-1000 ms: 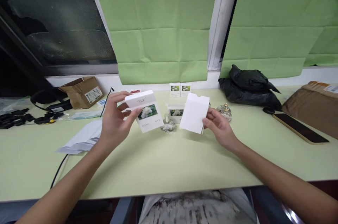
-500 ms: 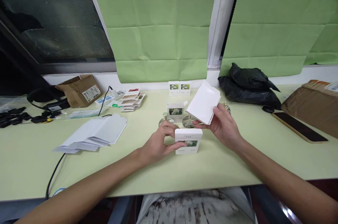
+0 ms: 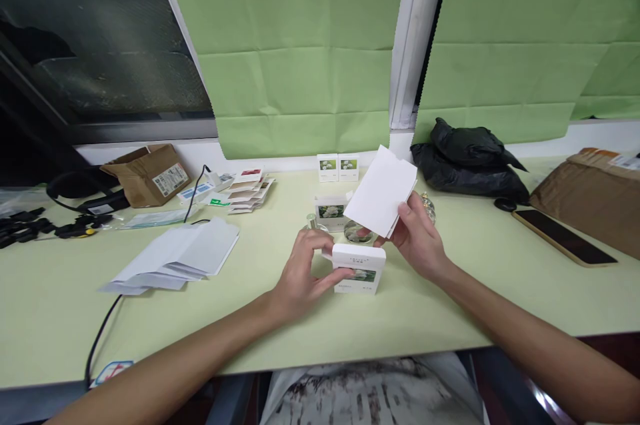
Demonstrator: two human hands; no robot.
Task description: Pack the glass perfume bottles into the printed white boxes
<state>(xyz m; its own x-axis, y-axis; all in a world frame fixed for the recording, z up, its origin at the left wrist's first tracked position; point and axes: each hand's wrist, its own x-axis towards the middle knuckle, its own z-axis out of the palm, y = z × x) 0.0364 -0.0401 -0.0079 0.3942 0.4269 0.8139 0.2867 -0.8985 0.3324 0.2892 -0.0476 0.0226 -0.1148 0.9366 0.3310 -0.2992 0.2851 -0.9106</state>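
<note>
Carton [image 3: 364, 266], white, white-flower print on front: upright on pale green desk [image 3: 430, 311], near middle of head view. Lettering on top edge, too small to read. Left hand [image 3: 300, 271] closed on carton's left side, thumb across front, fingers behind. Right hand [image 3: 417, 238] pinching white paper packet [image 3: 383, 191], thumb on near face, other fingers mostly hidden behind; layers at lower edge, packet tilted, just behind and above carton. Fingertip contact with glass bottle [image 3: 353, 231] behind packet: cannot tell. Just behind left hand, green-capped bottle [image 3: 312, 223], partly hidden. Beside right hand, gold-topped bottle [image 3: 429, 208]. Behind bottles, flower-print box [image 3: 330, 211], standing. Farther back near wall, 2 small flower-print boxes [image 3: 338, 169], side by side. Well left, overlapping white sheets [image 3: 180, 255]; beyond, brown cardboard box [image 3: 145, 178], open. Well right, black plastic bag [image 3: 473, 165], phone [image 3: 563, 238] lying flat, brown parcel [image 3: 590, 201].
</note>
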